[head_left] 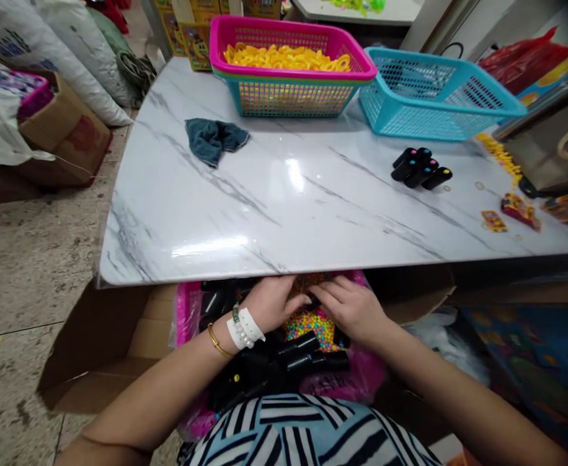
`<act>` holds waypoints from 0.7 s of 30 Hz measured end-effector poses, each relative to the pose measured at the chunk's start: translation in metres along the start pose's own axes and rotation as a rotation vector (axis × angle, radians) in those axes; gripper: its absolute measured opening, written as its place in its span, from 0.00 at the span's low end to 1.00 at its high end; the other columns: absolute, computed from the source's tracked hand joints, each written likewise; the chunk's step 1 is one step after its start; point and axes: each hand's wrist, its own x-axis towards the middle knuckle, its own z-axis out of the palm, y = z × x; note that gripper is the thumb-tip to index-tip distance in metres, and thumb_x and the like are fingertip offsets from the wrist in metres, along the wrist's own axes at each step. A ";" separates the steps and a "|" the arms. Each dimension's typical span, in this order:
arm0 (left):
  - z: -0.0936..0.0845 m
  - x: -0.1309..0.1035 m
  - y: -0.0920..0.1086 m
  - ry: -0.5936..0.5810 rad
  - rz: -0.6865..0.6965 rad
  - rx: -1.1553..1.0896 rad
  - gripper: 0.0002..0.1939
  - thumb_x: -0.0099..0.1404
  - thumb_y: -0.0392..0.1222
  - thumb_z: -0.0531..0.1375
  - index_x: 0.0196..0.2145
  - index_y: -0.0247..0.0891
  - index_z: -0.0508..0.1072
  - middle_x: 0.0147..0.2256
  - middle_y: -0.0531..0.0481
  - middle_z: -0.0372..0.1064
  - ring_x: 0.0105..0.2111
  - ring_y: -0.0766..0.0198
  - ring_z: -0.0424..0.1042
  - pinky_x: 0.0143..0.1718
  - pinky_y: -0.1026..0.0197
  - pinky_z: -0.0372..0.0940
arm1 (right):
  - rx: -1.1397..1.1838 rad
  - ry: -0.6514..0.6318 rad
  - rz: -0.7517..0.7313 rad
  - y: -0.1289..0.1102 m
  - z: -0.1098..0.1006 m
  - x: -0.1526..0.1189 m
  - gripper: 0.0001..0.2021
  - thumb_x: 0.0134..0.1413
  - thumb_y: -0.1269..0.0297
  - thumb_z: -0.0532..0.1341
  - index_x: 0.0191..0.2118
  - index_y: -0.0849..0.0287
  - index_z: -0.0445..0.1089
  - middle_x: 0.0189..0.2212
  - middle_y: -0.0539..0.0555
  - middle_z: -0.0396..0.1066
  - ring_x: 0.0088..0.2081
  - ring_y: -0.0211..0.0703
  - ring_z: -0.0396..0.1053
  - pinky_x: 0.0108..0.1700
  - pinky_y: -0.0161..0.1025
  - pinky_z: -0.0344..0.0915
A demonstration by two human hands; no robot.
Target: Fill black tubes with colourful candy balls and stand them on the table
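Both my hands reach into a pink basket (183,317) just below the table's front edge. Inside it lie many small coloured beads (313,323) and several black tubes (298,346). My left hand (272,303) is over the left side of the beads, thumb pointing right, its other fingertips hidden under the table edge. On the right, my right hand (354,307) stretches its fingers toward the beads near a black tube. Whether either hand holds something cannot be made out, as the table edge and shadow cover part of the fingers.
On the marble-patterned table (284,213) sit a pink basket of yellow pieces (288,74), a blue basket (439,103), a dark cloth (215,139) and a cluster of black tubes (417,169). Small packets (519,210) lie at right. Cardboard flaps (99,349) flank the lower basket.
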 end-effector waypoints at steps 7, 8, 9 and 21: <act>-0.009 -0.006 0.000 0.018 -0.012 0.425 0.16 0.62 0.34 0.58 0.49 0.34 0.70 0.47 0.40 0.72 0.49 0.54 0.71 0.53 0.50 0.66 | 0.076 -0.227 0.103 -0.015 0.000 0.029 0.09 0.55 0.76 0.57 0.37 0.65 0.75 0.36 0.62 0.72 0.38 0.50 0.70 0.37 0.43 0.67; -0.010 -0.010 0.002 0.002 0.016 0.386 0.15 0.63 0.34 0.57 0.48 0.34 0.70 0.46 0.41 0.72 0.48 0.54 0.71 0.52 0.50 0.67 | 0.203 -0.203 0.127 -0.015 0.000 0.027 0.09 0.55 0.74 0.59 0.40 0.64 0.75 0.35 0.60 0.72 0.38 0.48 0.70 0.39 0.42 0.68; -0.013 -0.014 0.005 -0.003 0.043 0.335 0.14 0.64 0.35 0.56 0.47 0.34 0.71 0.45 0.41 0.72 0.48 0.55 0.71 0.51 0.51 0.67 | 0.353 -0.162 0.160 -0.013 -0.001 0.023 0.10 0.54 0.73 0.62 0.43 0.63 0.75 0.34 0.58 0.72 0.37 0.46 0.70 0.40 0.41 0.68; -0.011 -0.043 0.034 0.105 0.214 0.003 0.09 0.65 0.36 0.56 0.43 0.36 0.71 0.34 0.49 0.72 0.36 0.65 0.71 0.41 0.62 0.67 | 0.904 0.251 0.284 -0.044 0.001 -0.014 0.19 0.54 0.66 0.65 0.53 0.55 0.69 0.46 0.55 0.73 0.46 0.44 0.71 0.49 0.41 0.68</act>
